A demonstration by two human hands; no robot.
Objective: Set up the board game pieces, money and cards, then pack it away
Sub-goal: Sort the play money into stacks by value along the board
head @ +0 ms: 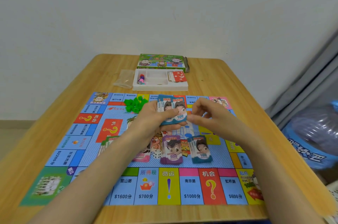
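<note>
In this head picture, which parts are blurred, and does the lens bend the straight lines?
Head view: the right hand looks motion-blurred; the left hand gripping the 100 notes is somewhat sharper; the near squares of the board read clearly; the table edges bow from the wide lens; light is soft, without glare.

The game board point(221, 154) has a blue dotted field bordered by red, yellow, green and pink squares. Teal fanned notes point(172, 112) (marked 100) at 12 o'clock of its centre; purple notes point(172, 152) at 6 o'clock. Green houses point(136, 103); white tray point(161, 88); tan wood-grain table point(210, 70).
</note>
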